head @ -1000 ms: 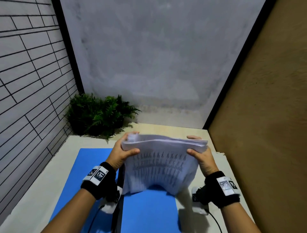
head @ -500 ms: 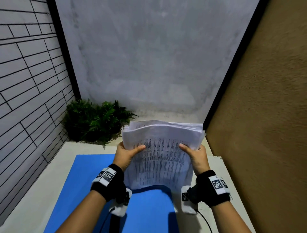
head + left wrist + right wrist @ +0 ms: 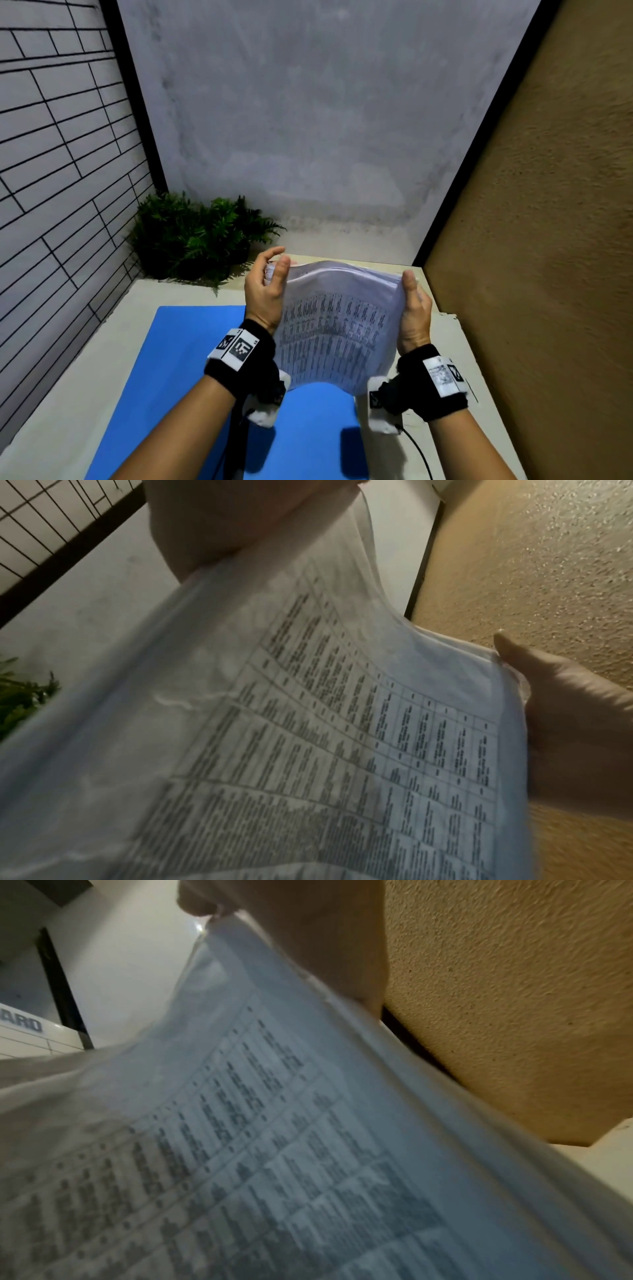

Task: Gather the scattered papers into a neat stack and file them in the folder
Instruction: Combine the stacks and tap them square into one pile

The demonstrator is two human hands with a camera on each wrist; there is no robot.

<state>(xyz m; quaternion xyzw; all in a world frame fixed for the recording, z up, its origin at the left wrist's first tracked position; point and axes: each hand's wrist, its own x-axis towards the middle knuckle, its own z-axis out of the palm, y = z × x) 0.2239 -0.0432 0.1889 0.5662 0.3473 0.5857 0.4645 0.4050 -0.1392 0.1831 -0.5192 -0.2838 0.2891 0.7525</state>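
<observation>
A stack of printed papers (image 3: 335, 325) stands nearly upright over the blue folder (image 3: 191, 359), which lies flat on the table. My left hand (image 3: 277, 265) pinches the stack's top left corner, thumb on the printed front, fingers behind. My right hand (image 3: 412, 298) grips the right edge near the top corner, thumb pointing up. The stack's lower edge bows above the folder. In the left wrist view the papers (image 3: 308, 723) fill the frame, with my left hand (image 3: 222, 520) at the top and my right hand (image 3: 565, 723) at the far edge. The right wrist view shows the papers (image 3: 274, 1150) under my right hand (image 3: 308, 920).
A green plant (image 3: 191, 236) sits at the back left corner of the pale table (image 3: 85, 394). A brown textured wall (image 3: 548, 274) runs close along the table's right side, a tiled wall along the left. Cables hang from both wrist cameras.
Both hands have slid up the sides of the stack to its top corners. The stack has dropped slightly toward the folder.
</observation>
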